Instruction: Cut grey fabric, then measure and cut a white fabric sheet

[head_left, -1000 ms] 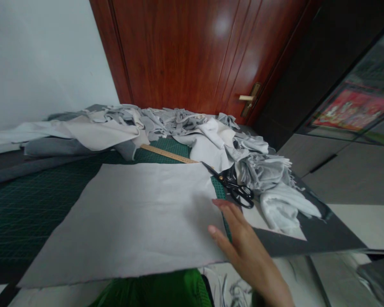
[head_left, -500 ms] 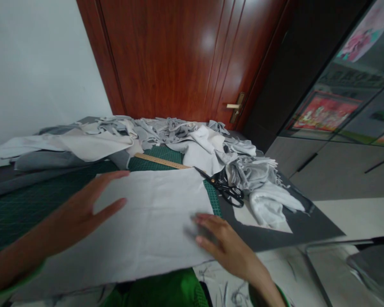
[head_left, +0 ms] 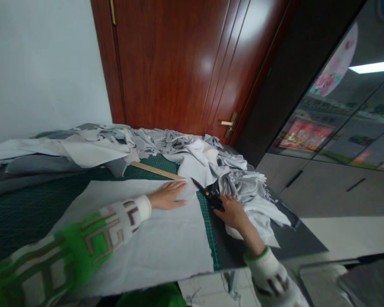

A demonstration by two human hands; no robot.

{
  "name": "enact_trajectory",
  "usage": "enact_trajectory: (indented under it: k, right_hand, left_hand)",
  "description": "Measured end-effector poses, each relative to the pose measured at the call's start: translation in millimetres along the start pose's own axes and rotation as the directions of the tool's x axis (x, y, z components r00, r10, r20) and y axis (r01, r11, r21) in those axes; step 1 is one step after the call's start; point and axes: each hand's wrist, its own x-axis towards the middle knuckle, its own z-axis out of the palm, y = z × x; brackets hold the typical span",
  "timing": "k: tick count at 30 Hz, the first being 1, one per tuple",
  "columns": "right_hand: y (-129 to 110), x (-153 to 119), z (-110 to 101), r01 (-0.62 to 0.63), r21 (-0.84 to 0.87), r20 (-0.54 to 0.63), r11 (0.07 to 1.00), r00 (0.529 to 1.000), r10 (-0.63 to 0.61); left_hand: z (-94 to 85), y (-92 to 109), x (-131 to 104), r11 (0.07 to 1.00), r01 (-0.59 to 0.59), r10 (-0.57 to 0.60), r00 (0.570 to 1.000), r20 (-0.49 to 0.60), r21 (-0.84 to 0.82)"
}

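Now the left hand (head_left: 168, 197) lies flat, fingers together, on the far right corner of the pale grey cloth (head_left: 141, 232) spread over the green cutting mat (head_left: 25, 209). Just right of it, the right hand (head_left: 232, 211) closes its fingers around the black scissors (head_left: 208, 192), beside a heap of grey scraps (head_left: 243, 183). A wooden ruler (head_left: 155, 170) lies farther off.

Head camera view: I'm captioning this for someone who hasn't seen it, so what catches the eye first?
A pale grey fabric sheet spreads over the green cutting mat, the left hand flat on its far corner. Beside it, the right hand rests on black scissors, before a heap of grey scraps and a red-brown door.
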Motion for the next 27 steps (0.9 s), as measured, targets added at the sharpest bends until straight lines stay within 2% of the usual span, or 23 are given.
enact_trajectory:
  k: [4,9,11,14,19,23,27]
  right_hand:
    - [-1.7,-0.7,-4.6,-0.097,-0.048,-0.007,0.994,0.995,0.097]
    - [-7.1,-0.3,-3.3,-0.193,-0.108,-0.086,0.975,0.979,0.184]
    - [-13.4,3.8,-6.8,-0.148,-0.092,-0.102,0.985,0.985,0.138]
    - [-29.0,23.1,-18.1,0.022,-0.012,-0.088,1.000,0.996,-0.023]
    - [-70.0,87.8,-27.1,0.317,0.085,-0.014,0.945,0.948,-0.317]
    - [-104.9,132.7,-11.6,0.375,0.087,0.073,0.923,0.921,-0.382]
    - [-124.2,152.2,2.6,0.358,0.081,0.150,0.930,0.918,-0.367]
  left_hand:
    - [11.4,-1.5,-13.7,1.000,0.012,-0.012,1.000,-0.016,0.028]
    - [12.6,-3.5,-27.3,0.999,0.001,-0.003,0.999,0.039,0.033]
    - [11.3,-4.7,-33.0,1.000,-0.008,0.007,0.998,0.056,0.021]
    - [7.9,-4.2,-43.1,1.000,-0.027,0.028,0.997,0.076,-0.010]
    - [-0.2,2.0,-56.7,0.997,-0.044,0.050,0.993,0.105,-0.064]
    - [-1.4,4.6,-59.2,0.996,-0.031,0.041,0.992,0.122,-0.084]
    - [0.2,4.0,-58.1,0.996,-0.027,0.038,0.990,0.136,-0.083]
